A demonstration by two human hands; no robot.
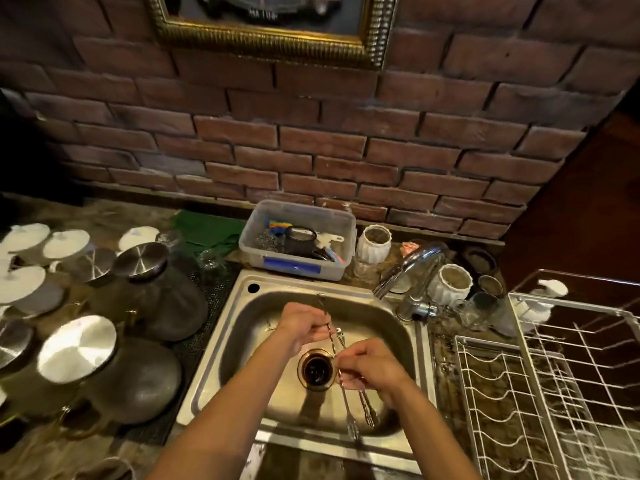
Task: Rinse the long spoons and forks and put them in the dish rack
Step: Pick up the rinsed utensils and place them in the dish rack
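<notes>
I grip a twisted spoon point(323, 315) in left hand point(301, 322) | right hand point(372, 367) pinches forks point(360, 407) over sink point(221, 344) centre | I'd keep tines under faucet point(408, 268), no flow visible

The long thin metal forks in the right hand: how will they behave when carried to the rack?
The long thin metal forks look stiff, so they probably will not bend. Their shiny handles may be slippery in the right hand, which holds several over the steel sink. Being so narrow, they could slip between the wires of the white wire dish rack.
</notes>
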